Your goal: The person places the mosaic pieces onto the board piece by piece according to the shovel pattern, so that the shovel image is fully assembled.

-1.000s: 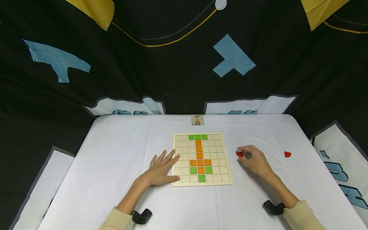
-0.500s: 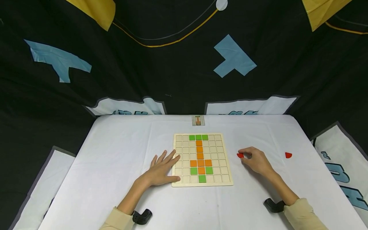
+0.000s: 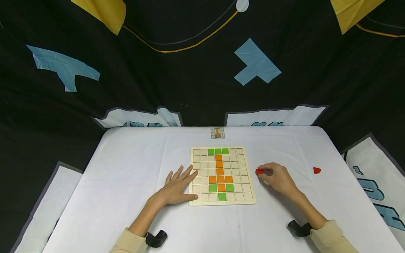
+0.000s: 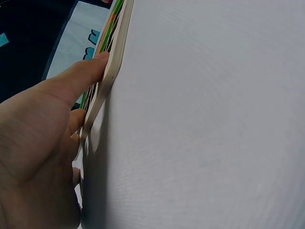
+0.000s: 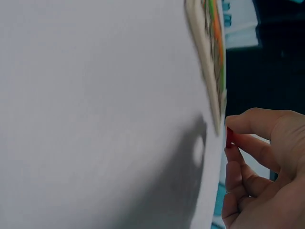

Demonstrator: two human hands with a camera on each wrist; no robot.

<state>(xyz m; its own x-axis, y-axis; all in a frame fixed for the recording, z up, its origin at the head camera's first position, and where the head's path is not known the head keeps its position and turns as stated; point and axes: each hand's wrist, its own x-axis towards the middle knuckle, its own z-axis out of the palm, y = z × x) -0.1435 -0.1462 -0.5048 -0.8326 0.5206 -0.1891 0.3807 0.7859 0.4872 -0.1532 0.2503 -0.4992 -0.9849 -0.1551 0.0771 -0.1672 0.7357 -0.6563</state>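
Observation:
A square wooden grid board (image 3: 197, 159) lies mid-table, with green tiles (image 3: 230, 187) and orange tiles (image 3: 219, 164) set in a column-like figure. My left hand (image 3: 175, 189) rests on the board's left edge with fingers spread; the left wrist view shows the thumb along the frame (image 4: 114, 64). Just right of the board, my right hand (image 3: 278, 178) pinches a small red piece (image 3: 259, 171) between thumb and fingers. In the right wrist view the red piece (image 5: 229, 137) shows edge-on, partly covered by the fingertips.
Another red piece (image 3: 316, 170), with one rounded side, lies on the white tablecloth (image 3: 284, 140) to the right. A small card (image 3: 217, 133) picturing a grid figure lies behind the board. A dark printed curtain (image 3: 202, 88) hangs beyond the table's far edge.
My right hand has turned the red piece slightly and moved left with it, closer to the board. The left hand stays in place on the board.

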